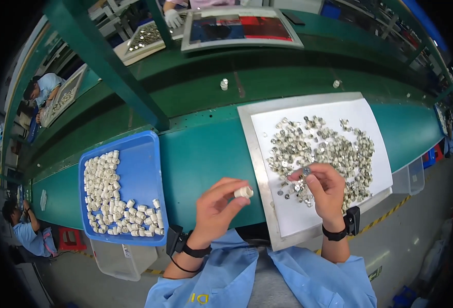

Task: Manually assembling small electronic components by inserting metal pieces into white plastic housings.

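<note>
My left hand point(211, 210) pinches a short white cylindrical plastic piece point(244, 192) between thumb and fingers, above the bench's front edge. Over the metal-framed board point(268, 215) on the right, my right hand point(330, 192) is closed on a small round metal part point(307, 171), held at the fingertips. A white sheet covers that board, and a wide spread of small metal parts point(321, 149) lies on it, just beyond and around my right hand. Left of my left hand, a blue tray point(158, 164) holds many white cylindrical pieces point(101, 174), heaped mostly along its left and near sides.
Beyond the green bench point(200, 149) runs a dark green conveyor belt point(195, 90) carrying a few small assembled pieces point(224, 84). A green post point(111, 66) rises behind the tray. Across the belt are a framed panel point(242, 46) and a co-worker's gloved hand point(173, 19). Clear bins point(118, 259) sit below.
</note>
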Tool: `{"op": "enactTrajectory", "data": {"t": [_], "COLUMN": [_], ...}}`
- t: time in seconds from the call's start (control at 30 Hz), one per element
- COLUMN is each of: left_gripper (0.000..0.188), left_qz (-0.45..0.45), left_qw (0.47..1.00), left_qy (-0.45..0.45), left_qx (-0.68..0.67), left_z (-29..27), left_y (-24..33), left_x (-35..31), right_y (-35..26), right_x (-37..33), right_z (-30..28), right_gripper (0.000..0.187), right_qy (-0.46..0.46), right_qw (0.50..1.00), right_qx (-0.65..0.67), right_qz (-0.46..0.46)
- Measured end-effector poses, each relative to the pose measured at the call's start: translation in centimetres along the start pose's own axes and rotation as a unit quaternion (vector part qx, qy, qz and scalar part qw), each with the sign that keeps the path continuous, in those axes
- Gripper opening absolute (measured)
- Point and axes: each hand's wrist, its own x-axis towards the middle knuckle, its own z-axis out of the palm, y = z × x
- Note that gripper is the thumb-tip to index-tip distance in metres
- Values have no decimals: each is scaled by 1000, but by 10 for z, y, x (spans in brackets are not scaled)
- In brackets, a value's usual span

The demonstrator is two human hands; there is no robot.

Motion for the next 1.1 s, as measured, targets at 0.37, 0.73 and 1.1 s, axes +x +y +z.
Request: {"op": "enactTrajectory", "data": {"t": [0.37, 0.73, 1.1], "left_gripper": [39, 38, 41], "left_qz": [67, 152, 260], "left_qw": [996, 968, 908], "left_qy": [-3, -7, -51], "left_qx": [67, 200, 326], "left_z": [37, 37, 31], "left_y": [-59, -71, -76], "left_x": [36, 28, 28], "right_y": [44, 55, 59], "right_x": [21, 16, 3], "right_z": [-10, -13, -3], "right_gripper": [18, 17, 18], "right_qy": [-71, -108, -88], "right_qw": [986, 990, 995], "right_qx": [147, 22, 34], "right_qz": [-25, -90, -40]}}
